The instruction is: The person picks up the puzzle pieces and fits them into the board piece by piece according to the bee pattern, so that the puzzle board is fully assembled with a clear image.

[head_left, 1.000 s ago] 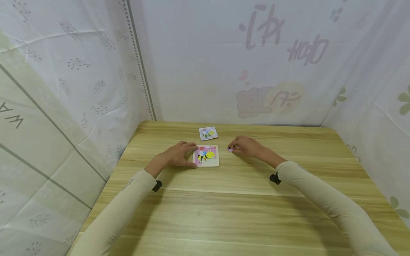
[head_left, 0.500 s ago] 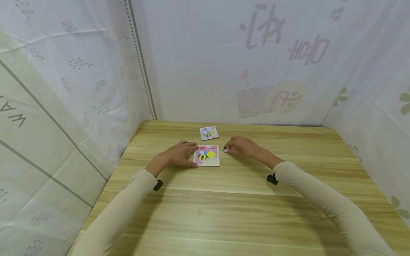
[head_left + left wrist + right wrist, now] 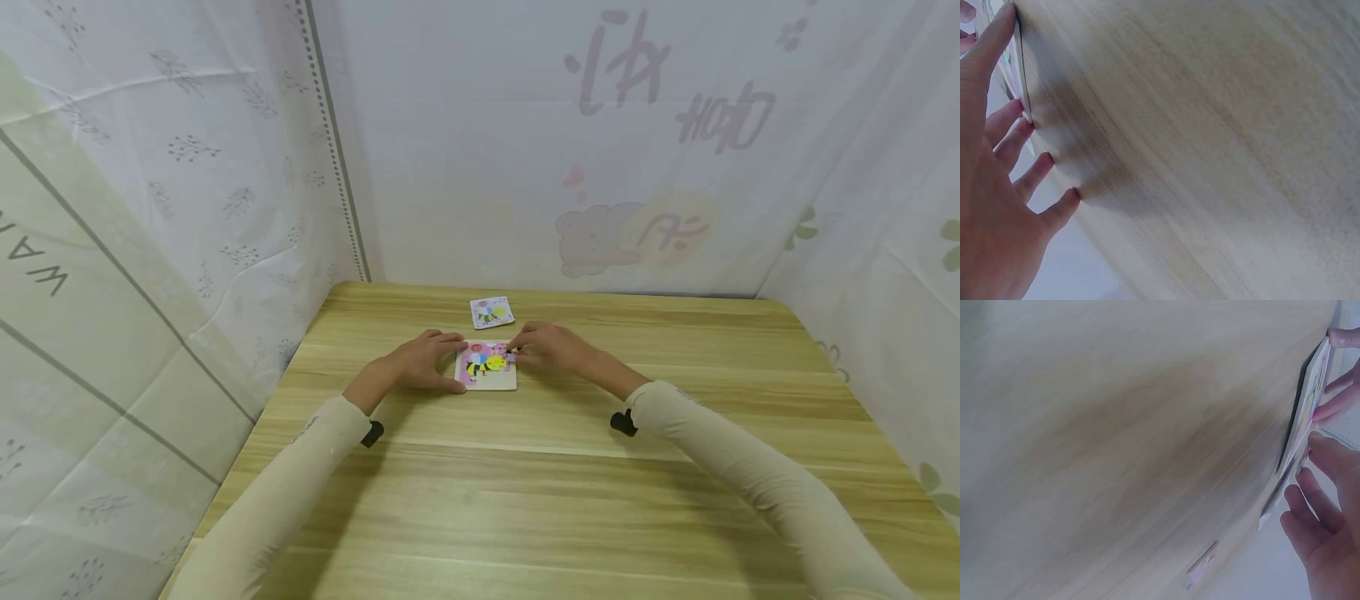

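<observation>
A square wooden jigsaw board [image 3: 491,382] with a bee picture lies on the table; its lower right is bare pale wood. My left hand [image 3: 423,361] holds the board at its left side, thumb at the near corner and index finger at the far corner; the other fingers [image 3: 1060,209] rest on the table. My right hand [image 3: 555,346] pinches a small pink and dark jigsaw piece [image 3: 512,353] at the board's right edge. In the right wrist view, the pinched piece [image 3: 1302,459] shows between thumb and index finger. Whether it touches the board I cannot tell.
A picture card [image 3: 492,312] with the same bee lies behind the board. Another pink jigsaw piece [image 3: 1200,569] lies on the table in the right wrist view. The wooden table [image 3: 480,500] meets printed curtains [image 3: 480,167] at its back edge.
My right hand has moved left with the jigsaw piece, from beside the board to its right edge. The left hand has stayed on the board.
</observation>
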